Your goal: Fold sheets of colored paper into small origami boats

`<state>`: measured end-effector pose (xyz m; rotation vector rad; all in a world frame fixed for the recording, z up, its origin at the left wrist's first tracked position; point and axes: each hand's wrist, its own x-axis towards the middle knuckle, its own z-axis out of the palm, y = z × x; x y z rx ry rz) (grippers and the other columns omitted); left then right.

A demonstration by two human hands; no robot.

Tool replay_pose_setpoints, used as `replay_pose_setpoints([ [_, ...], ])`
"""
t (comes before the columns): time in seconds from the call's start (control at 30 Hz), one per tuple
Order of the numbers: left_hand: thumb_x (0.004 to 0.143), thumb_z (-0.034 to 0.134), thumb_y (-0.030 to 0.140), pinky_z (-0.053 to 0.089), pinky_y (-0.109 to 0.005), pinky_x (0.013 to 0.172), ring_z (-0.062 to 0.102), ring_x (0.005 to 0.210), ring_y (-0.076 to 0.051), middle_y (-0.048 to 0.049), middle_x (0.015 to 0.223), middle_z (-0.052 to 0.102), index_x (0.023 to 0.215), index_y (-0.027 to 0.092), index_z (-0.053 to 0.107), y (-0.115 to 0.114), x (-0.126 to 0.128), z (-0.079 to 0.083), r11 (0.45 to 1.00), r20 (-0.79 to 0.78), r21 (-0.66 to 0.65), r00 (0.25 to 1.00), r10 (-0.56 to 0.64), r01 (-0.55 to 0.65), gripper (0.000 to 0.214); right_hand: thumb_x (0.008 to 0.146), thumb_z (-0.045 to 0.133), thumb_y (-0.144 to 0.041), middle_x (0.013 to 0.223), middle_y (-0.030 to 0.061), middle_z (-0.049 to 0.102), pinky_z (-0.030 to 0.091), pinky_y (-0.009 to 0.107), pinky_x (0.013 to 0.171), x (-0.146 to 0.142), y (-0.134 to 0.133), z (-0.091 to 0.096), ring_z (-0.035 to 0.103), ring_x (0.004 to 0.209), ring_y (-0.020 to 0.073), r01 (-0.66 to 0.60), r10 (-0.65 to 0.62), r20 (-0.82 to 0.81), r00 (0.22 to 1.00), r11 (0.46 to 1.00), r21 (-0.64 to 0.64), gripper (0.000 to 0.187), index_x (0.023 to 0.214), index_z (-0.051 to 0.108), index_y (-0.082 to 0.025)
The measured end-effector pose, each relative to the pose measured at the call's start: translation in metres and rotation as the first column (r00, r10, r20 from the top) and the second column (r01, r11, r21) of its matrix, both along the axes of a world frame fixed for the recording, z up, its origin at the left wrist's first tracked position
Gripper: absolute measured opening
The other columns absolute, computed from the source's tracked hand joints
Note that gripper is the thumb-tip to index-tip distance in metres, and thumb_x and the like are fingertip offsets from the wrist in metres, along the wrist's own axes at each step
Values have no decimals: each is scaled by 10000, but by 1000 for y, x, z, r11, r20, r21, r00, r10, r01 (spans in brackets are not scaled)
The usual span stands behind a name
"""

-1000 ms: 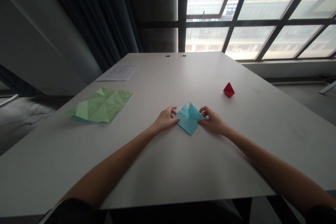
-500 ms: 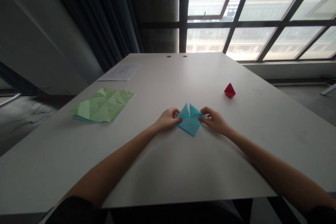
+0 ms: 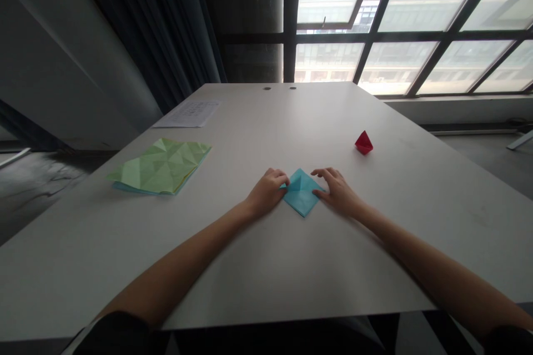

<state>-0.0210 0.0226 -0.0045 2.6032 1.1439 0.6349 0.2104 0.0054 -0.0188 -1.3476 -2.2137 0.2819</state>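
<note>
we had the small light-blue square of folded paper [image 3: 303, 201] on the pale, smooth surface [image 3: 270, 266], lying between our two hands with one corner pointing towards us, so it looked like a diamond. our left hand [image 3: 268, 188] was at its left corner, the fingers curled in and, as far as we could see, pinching the paper there; the underside of that grip was hidden from us. our right hand [image 3: 335, 193] was more spread: its thumb touched the right corner while the index finger stood away from it, over the paper's upper right edge.

as for how far along we were, the light-blue paper was already folded down to a compact shape, with a crease running up its upper half. the lower half looked flat and settled. the part near our left fingers seemed slightly raised, so we judged the folding partly done, with that portion not yet flattened.

off to the right and farther back sat a small red folded paper shape with a pointed top [image 3: 363, 143], well apart from our hands. to the left lay a light-green, heavily creased paper sheet [image 3: 164, 166] on top of bluish paper [image 3: 145, 191], and behind that, a white printed page [image 3: 191, 113].
</note>
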Motion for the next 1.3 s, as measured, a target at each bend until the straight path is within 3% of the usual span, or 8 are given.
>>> replay_pose_setpoints([
  [0.1,793,472,133,370,-351,866,449,1002,-201,-61,1037,587,823,183,593,-2,1,1,993,-96,106,994,-45,55,135,809,489,-193,1045,82,541,387,379,832,-2,-2,1,471,950,218,-122,117,93,989,991,55,264,1056,568,-245],
  [0.2,836,422,149,362,-345,884,453,1036,-194,-58,1093,581,835,186,592,-2,0,2,974,-177,136,972,-155,180,174,843,421,-153,1052,76,571,375,370,833,-4,-5,1,480,953,207,-197,189,154,970,979,43,293,1064,586,-253],
  [0.33,855,385,149,386,-300,863,502,984,-170,-62,1025,615,884,184,588,2,-4,1,949,-247,90,930,-273,302,208,863,394,-162,1031,71,601,369,359,836,-4,-6,-1,495,957,199,-207,200,175,964,978,20,308,1093,580,-248],
  [0.53,853,385,154,406,-317,839,528,939,-180,-69,969,634,858,181,608,-2,-5,8,920,-361,98,875,-323,380,225,856,401,-140,1026,76,596,381,356,821,-4,-5,-2,495,941,206,-228,206,248,947,971,66,325,1108,578,-244],
  [0.73,817,386,95,453,-347,748,576,823,-212,-139,931,625,807,113,583,-25,11,15,949,-493,127,849,-192,288,198,856,371,-116,1025,82,566,406,342,800,-8,-9,5,491,879,193,-332,290,318,903,939,88,412,1217,493,-271],
  [0.97,827,348,84,450,-387,828,478,1127,-301,-238,1258,450,1144,42,466,-52,20,9,993,-556,69,830,-42,96,341,864,374,-140,1007,78,572,417,334,793,-11,-10,5,503,859,179,-345,309,317,897,937,64,396,1204,512,-289],
  [1.3,846,386,169,404,-547,817,383,1191,-384,-189,1352,353,1170,218,462,-58,17,18,992,-514,-123,857,-38,-30,337,864,431,-312,941,74,590,431,325,795,-22,-12,4,534,864,177,-216,216,110,970,976,-10,269,1023,639,-252],
])
